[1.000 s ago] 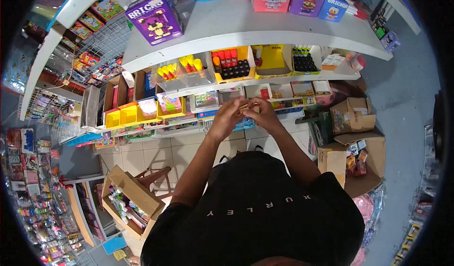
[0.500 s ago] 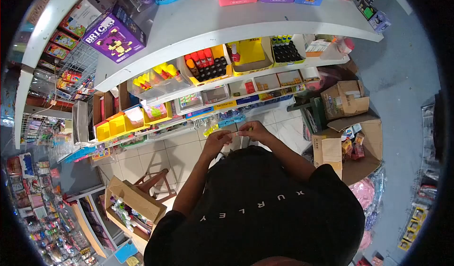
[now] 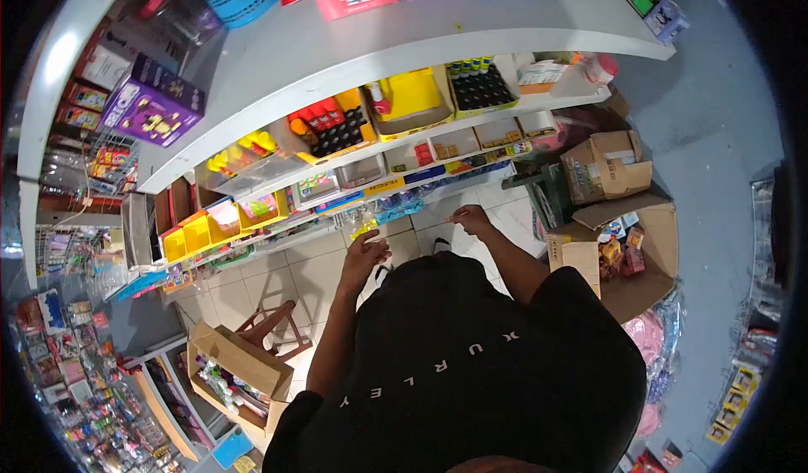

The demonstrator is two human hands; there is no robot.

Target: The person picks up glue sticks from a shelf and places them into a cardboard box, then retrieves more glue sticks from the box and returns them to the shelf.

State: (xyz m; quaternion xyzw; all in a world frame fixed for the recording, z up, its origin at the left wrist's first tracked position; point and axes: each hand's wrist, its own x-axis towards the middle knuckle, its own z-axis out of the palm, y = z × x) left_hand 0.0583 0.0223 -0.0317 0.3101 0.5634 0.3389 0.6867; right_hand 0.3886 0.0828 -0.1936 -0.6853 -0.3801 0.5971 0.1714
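Note:
My left hand [image 3: 364, 258] is in front of my body, below the shelf edge. Its fingers are apart and I see nothing in them. My right hand [image 3: 471, 220] is to its right, with thumb and fingertips pinched together. A small pale or reddish bit shows at those fingertips, too small to name. Both hands hang over the tiled floor [image 3: 316, 269], apart from each other. Closest beyond them is the lower shelf with small compartments, among them a yellow bin [image 3: 202, 236] further left.
Above stands a grey counter [image 3: 337, 44] with a purple brick-toy box [image 3: 156, 103]. A shelf below holds a tray of red-capped bottles [image 3: 324, 115]. At right is an open cardboard box [image 3: 661, 246] with small packs; at left another carton [image 3: 244, 359] and a brown stool [image 3: 273, 326].
My hands were together at the fingertips and have moved apart, the left down and left, the right slightly right. The left fingers have opened. The camera view has shifted.

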